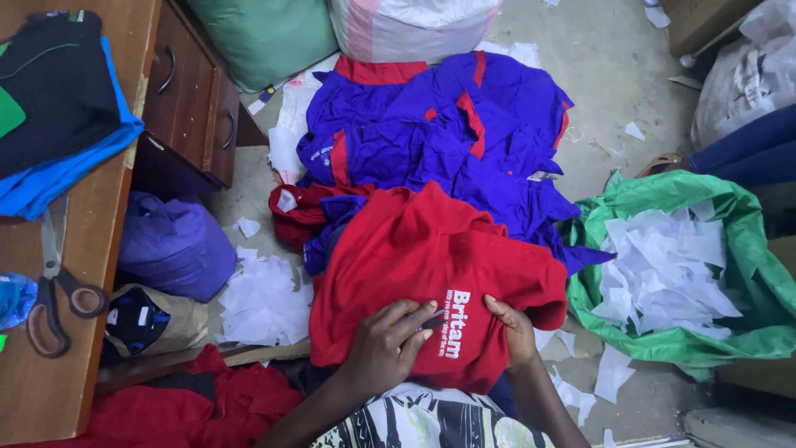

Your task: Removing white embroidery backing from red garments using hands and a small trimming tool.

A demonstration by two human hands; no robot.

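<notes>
Hands, left hand (388, 344) and right hand (512, 329), flat on red shirt (414, 257).

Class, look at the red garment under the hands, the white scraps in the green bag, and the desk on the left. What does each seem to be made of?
Red garment with white print: soft knitted cloth, probably; matte, and it creases under the left hand and right hand.
White scraps: thin paper or backing sheet, likely; flat with torn edges.
Brown desk: wood or wood veneer, showing grain and a slight sheen.
</notes>
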